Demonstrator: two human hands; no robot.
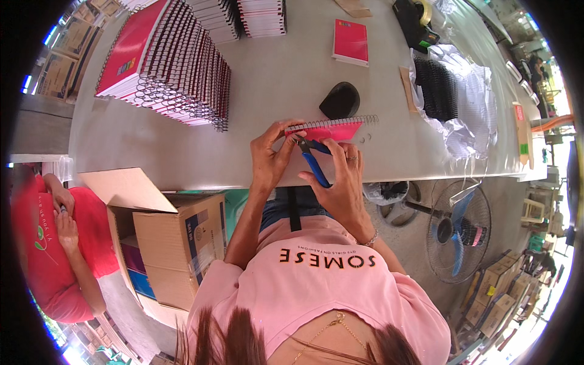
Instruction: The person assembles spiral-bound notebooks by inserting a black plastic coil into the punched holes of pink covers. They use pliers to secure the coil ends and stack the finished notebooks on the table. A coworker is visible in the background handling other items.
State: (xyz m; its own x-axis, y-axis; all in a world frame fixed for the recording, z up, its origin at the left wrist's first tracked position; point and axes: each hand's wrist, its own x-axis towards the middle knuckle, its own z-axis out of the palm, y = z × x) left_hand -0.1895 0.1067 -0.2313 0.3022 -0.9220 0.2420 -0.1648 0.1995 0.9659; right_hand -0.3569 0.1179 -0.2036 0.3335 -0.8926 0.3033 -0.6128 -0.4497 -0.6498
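My left hand (272, 157) grips the left end of a red spiral notebook (331, 131), held on its edge above the table with the wire coil upward. In my right hand (348, 176) is a pair of cutting pliers with blue handles (316, 168). Their jaws meet the coil's left end beside my left fingertips; whether they bite the wire cannot be made out. At the notebook's right end the coil sticks out past the cover. Small wire offcuts (365, 139) lie on the table just right of it. A black cup-like holder (340, 100) stands right behind the notebook.
Tall stacks of spiral notebooks (176, 67) occupy the table's far left. A red booklet (350, 41), a tape dispenser (417, 24) and black coils (435, 89) on crumpled wrapping lie farther right. Below the edge are an open carton (176, 243), a fan (457, 231) and a seated person in red (67, 243).
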